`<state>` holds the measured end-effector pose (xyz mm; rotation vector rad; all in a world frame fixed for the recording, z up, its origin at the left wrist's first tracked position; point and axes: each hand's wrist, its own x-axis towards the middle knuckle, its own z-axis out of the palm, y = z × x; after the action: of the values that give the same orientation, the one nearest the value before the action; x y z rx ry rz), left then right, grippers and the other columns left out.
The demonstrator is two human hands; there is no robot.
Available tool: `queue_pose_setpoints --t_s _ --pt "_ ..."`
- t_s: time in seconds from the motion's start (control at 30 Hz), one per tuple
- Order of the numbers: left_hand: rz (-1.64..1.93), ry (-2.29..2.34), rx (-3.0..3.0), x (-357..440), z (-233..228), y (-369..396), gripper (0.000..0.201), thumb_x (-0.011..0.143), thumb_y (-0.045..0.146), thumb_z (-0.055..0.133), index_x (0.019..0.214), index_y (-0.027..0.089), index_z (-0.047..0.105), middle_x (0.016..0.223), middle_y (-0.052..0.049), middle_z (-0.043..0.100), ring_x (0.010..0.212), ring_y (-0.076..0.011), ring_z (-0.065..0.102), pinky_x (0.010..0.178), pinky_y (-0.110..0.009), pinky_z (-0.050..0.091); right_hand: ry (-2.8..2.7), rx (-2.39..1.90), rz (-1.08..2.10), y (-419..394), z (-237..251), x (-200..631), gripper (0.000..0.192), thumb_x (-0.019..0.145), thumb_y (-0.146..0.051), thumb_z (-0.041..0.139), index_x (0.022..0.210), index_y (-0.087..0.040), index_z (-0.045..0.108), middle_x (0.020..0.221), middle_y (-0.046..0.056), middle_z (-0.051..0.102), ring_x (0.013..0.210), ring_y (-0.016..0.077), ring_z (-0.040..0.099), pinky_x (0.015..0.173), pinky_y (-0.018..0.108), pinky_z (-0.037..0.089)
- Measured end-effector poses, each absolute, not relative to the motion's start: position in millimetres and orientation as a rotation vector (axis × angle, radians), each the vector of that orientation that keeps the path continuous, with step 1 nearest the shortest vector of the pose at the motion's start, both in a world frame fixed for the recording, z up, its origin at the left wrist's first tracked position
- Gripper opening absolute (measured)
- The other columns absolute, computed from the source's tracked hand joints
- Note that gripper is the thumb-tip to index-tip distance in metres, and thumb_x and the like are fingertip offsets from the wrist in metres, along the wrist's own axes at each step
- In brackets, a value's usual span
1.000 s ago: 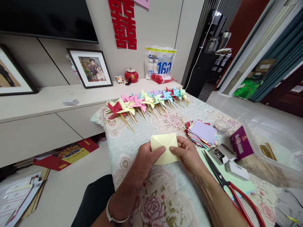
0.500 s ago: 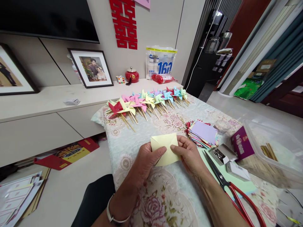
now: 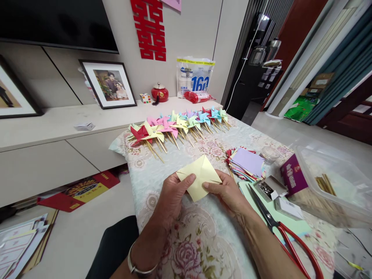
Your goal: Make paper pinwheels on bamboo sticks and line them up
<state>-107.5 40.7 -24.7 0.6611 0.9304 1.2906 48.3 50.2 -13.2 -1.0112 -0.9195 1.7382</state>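
A pale yellow paper square with slits running in from its corners is held between my two hands, above the table. My left hand pinches its left corner, thumb on top. On the opposite side my right hand pinches the right corner, its thumb lying on the paper. The square is turned so one corner points away from me. Beyond it, finished paper pinwheels in several colours lie in a row on sticks. Right of my hands rests a stack of coloured paper squares.
Red-handled scissors lie on green paper beside my right forearm. A small box of metal fasteners, a white box, a round clear container and a plastic tub with sticks stand right. The flowered tablecloth covers the table.
The yellow paper has been rotated from square-on to a diamond position, and my fingers now grip its side corners. The view has shifted slightly.
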Motion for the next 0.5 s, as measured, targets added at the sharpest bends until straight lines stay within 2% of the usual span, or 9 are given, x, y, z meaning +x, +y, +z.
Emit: queue_pose_setpoints --t_s 0.13,0.27,0.4,0.5 --pt "1.215 0.936 0.700 -109.8 -24.6 41.8 0.047 0.066 0.037 0.085 0.102 0.010 0.074 0.086 -0.009 0.077 0.072 -0.0194 0.066 0.065 -0.028 0.050 -0.786 -1.032 1.639 54.2 -15.8 48.2 0.042 0.057 -0.025 0.088 0.095 -0.018 0.073 0.080 0.004 0.079 0.070 0.0215 0.071 0.073 0.033 0.054" --pt "1.049 0.971 0.833 -111.6 -24.6 39.9 0.043 0.066 0.037 0.083 0.099 0.009 0.077 0.085 -0.011 0.077 0.070 -0.0178 0.065 0.058 -0.024 0.044 -0.724 -1.042 1.481 60.0 -19.1 53.3 0.051 0.054 -0.026 0.090 0.100 -0.019 0.070 0.089 0.005 0.079 0.077 0.0222 0.071 0.074 0.033 0.053" --pt "0.989 0.839 0.828 -111.1 -22.1 38.1 0.047 0.068 0.035 0.083 0.107 0.010 0.075 0.095 -0.013 0.078 0.077 -0.0214 0.069 0.071 -0.029 0.051 -0.762 -1.059 1.448 61.2 -20.6 56.8 0.066 0.055 -0.028 0.090 0.114 -0.020 0.063 0.093 0.005 0.079 0.079 0.0228 0.072 0.073 0.034 0.053" --pt "1.002 0.766 0.763 -111.0 -19.8 37.3 0.054 0.069 0.036 0.083 0.114 0.011 0.072 0.100 -0.014 0.078 0.081 -0.0252 0.072 0.078 -0.035 0.053 -0.865 -1.061 1.450 59.4 -22.7 56.7 0.066 0.058 -0.029 0.090 0.117 -0.021 0.062 0.090 0.004 0.078 0.074 0.0218 0.071 0.070 0.034 0.053"
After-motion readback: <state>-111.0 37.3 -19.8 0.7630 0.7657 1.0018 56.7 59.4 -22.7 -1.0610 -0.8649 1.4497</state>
